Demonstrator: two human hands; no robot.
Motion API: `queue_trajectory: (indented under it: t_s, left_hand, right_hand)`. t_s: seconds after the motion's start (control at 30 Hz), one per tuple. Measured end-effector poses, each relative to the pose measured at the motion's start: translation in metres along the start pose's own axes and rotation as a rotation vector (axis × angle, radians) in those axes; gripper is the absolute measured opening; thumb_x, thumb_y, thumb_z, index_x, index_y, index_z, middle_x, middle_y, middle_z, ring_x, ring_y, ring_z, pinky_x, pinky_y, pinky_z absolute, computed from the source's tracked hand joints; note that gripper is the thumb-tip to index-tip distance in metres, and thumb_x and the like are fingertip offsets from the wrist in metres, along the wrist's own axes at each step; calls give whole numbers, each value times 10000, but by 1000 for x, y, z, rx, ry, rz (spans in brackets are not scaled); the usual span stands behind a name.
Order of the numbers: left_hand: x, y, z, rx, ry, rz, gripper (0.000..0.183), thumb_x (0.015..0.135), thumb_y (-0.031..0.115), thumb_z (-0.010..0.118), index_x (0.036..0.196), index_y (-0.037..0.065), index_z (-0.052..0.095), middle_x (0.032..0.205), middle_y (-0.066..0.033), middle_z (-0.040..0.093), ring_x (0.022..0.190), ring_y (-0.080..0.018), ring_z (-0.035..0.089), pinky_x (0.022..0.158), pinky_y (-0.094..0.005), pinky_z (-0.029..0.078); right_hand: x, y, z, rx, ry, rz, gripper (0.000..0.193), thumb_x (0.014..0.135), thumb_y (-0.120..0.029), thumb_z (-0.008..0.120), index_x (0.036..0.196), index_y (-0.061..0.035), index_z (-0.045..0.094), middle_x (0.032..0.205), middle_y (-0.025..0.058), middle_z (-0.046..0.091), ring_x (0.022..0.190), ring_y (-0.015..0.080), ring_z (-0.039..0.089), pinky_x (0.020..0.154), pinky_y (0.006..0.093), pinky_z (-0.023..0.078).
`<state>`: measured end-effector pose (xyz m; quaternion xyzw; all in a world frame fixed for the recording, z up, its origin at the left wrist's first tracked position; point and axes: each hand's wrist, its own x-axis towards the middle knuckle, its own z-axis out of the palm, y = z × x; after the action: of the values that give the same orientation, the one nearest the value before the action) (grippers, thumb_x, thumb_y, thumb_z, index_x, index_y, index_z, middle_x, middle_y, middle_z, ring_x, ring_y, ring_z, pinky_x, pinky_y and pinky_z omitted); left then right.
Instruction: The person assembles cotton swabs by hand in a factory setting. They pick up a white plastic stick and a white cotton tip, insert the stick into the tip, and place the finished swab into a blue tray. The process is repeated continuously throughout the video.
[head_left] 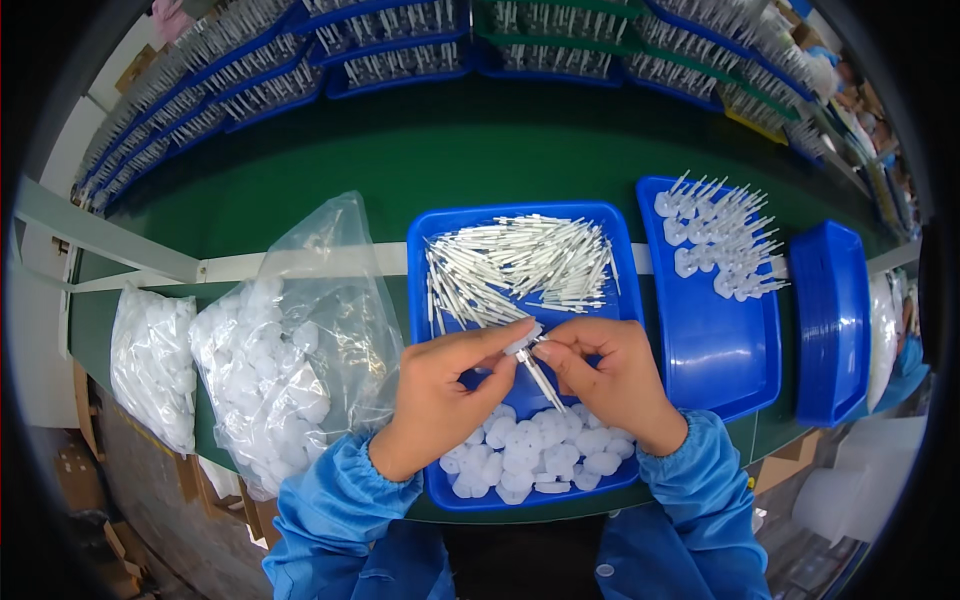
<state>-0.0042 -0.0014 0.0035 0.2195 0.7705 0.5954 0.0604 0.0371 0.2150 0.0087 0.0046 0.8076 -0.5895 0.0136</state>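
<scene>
Over a blue tray (pixel 418 300), my left hand (pixel 435 395) pinches a small translucent white plastic disc (pixel 522 342) between thumb and forefinger. Thin white sticks (pixel 543 382) slant down from the disc toward the tray's near half. My right hand (pixel 615 378) closes thumb and forefinger on the same piece from the other side; its fingertips partly hide the joint. A loose heap of white sticks (pixel 510 262) fills the tray's far half. Below my hands, several translucent white plastic discs (pixel 535 450) lie piled in the near half.
At right, another blue tray (pixel 715 350) holds rows of discs with upright sticks (pixel 720 240), beside stacked blue trays (pixel 832 320). Bags of white discs (pixel 265 370) (pixel 155 360) lie at left. Racked trays of similar pieces (pixel 400 60) line the green table's (pixel 330 150) far edge.
</scene>
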Motion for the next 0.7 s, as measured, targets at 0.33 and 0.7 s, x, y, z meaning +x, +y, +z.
queue_trajectory:
  t_s: [0.33, 0.7]
  left_hand:
    - [3, -6, 8, 250, 62, 190, 454, 902, -66, 782, 1329, 84, 817, 1053, -160, 846, 866, -207, 829, 781, -302, 641]
    - [-6, -2, 6, 161, 20, 72, 478, 894, -43, 794, 1348, 106, 811, 997, -153, 837, 797, -228, 826, 740, -315, 640]
  right_hand:
    - [4, -2, 5, -653, 209, -472, 111, 891, -162, 888, 910, -77, 819, 724, 73, 747, 590, 276, 676, 610, 397, 475]
    - [6, -10, -6, -271, 44, -142, 109, 938, -162, 867, 952, -63, 824, 728, 107, 742, 559, 243, 667, 593, 385, 519]
